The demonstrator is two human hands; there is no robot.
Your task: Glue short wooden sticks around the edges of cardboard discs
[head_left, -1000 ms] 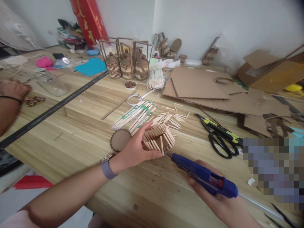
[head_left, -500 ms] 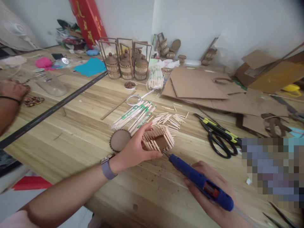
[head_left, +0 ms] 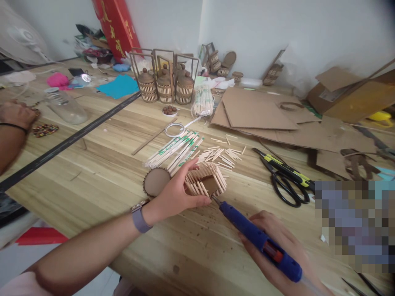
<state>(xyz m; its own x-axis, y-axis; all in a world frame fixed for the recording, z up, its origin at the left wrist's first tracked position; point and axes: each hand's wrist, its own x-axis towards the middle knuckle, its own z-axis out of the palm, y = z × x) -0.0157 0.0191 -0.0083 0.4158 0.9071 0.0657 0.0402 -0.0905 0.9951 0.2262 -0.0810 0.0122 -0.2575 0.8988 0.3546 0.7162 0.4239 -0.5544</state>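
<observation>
My left hand (head_left: 175, 191) is closed around the side of a small round basket (head_left: 212, 183) made of a cardboard base with short wooden sticks standing round its rim. A gap shows in the ring of sticks on the near side. In my right hand (head_left: 271, 242) is a blue glue gun (head_left: 259, 236); its metal nozzle points at the base's near edge by my left thumb, though whether it touches cannot be told. Left of the basket lies a cardboard disc (head_left: 156, 182) with a notched rim. Cut sticks (head_left: 219, 155) are scattered behind the basket.
Wrapped chopsticks (head_left: 174, 148) and a tape roll (head_left: 174, 130) lie behind. Black scissors (head_left: 285, 187) and a yellow-black cutter (head_left: 286, 170) sit to the right, near cardboard sheets (head_left: 256, 109). Lidded baskets (head_left: 166, 88) stand farther back. Another person's hand (head_left: 18, 115) is at the left.
The glue gun has shifted very slightly in my right hand, its nozzle staying by the basket's near edge. My left hand keeps its hold. The view has moved a little.
</observation>
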